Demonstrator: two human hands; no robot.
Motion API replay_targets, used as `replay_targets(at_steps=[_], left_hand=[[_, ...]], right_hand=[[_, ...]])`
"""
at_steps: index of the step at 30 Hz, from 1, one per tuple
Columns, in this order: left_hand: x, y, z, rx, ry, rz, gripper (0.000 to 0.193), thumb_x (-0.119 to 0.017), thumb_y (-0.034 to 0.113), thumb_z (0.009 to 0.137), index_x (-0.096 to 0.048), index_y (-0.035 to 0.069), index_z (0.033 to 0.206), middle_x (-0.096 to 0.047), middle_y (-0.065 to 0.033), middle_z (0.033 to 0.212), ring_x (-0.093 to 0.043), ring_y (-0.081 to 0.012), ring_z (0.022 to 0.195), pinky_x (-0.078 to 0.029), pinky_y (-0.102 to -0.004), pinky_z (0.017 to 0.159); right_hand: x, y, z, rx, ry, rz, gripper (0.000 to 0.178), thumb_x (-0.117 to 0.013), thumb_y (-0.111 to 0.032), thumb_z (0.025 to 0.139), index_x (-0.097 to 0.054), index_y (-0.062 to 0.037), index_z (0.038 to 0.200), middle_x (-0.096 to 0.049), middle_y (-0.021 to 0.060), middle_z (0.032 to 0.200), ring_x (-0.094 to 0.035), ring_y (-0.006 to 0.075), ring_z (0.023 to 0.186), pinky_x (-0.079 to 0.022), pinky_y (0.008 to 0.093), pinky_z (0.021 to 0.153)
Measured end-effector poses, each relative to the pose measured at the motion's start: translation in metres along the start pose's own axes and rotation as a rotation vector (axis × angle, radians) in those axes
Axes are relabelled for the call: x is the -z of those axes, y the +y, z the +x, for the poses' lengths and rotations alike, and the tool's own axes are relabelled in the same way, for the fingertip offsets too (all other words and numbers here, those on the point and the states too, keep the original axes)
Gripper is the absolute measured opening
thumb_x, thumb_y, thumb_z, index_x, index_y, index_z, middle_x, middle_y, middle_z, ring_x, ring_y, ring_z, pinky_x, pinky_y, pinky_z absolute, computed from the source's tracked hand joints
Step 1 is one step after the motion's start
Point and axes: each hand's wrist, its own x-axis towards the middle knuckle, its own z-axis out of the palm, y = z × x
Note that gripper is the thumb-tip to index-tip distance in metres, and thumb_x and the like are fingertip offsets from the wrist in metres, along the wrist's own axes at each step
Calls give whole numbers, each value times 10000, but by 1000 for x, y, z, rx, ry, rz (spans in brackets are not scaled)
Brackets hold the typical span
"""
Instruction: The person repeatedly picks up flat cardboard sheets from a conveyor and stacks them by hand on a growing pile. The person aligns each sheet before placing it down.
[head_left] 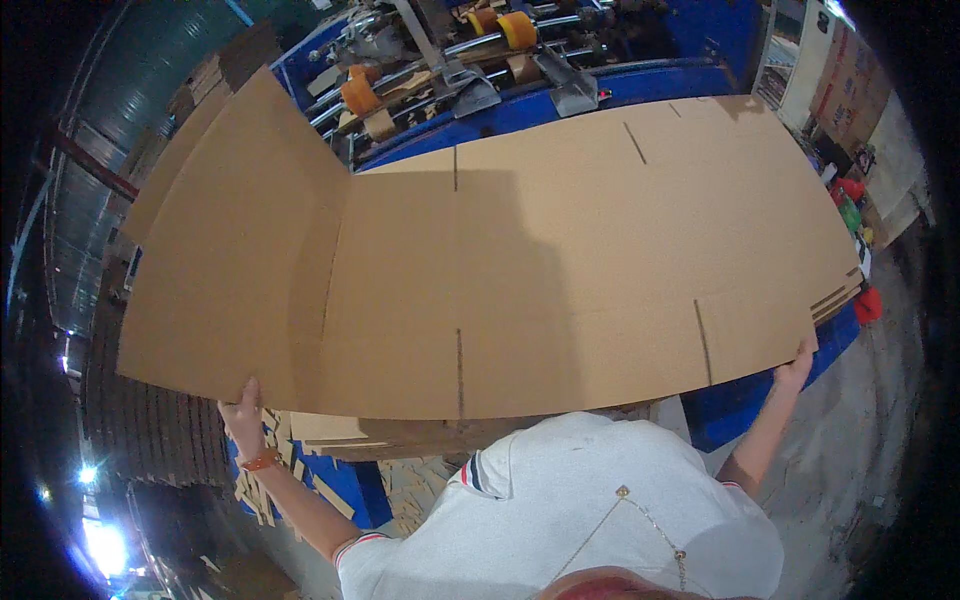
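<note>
A wide brown cardboard sheet spans most of the view in front of me. Dark slots are cut into its near and far edges, and its left panel is bent upward along a crease. My left hand grips the near edge of that panel, thumb on top and the other fingers hidden beneath. At the sheet's near right corner, my right hand is closed on the edge, its fingers partly out of sight. Beneath the near edge, more cardboard shows in a stack.
Beyond the sheet stands a blue machine with metal shafts and orange rollers. Stacked cardboard rises at the left. Cardboard strips lie about a blue surface at lower left. A red object sits at the right.
</note>
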Motion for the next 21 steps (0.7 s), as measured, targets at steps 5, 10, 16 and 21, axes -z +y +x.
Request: replay_targets(at_steps=[5,10,16,21], left_hand=[[-3,-60,5,-115,-18,72,350,-693,132,877,-551,-41,1147,-630,-104,1058,-573,-159,985,-470,-302,840],[-53,-63,-32,-26,122,-75,215,-672,105,892,-628,-36,1049,-660,-87,1027,-590,-162,942,-470,-301,823],[-139,-74,-65,-248,-122,-25,393,-573,-78,840,-592,-7,1226,-641,-108,1190,-605,-159,1002,-472,-294,838],[-193,-32,-93,-617,-469,379,689,-504,-135,715,-534,124,1354,-468,-131,1425,-414,-333,1336,-323,-458,1094]], right_hand=[[-115,28,-109,316,121,-199,437,-541,-245,967,-479,5,1320,-547,120,1304,-572,234,1121,-484,388,970],[-187,59,-158,763,-266,-623,353,-599,-64,912,-560,23,1252,-623,139,1209,-624,241,1046,-517,334,888],[-256,109,-106,1060,-789,-666,331,-554,40,898,-582,49,1228,-643,165,1195,-618,255,1091,-475,336,936],[-272,113,-135,1081,-1009,-753,416,-543,55,860,-555,24,1274,-571,174,1305,-542,289,1217,-427,374,1007]])
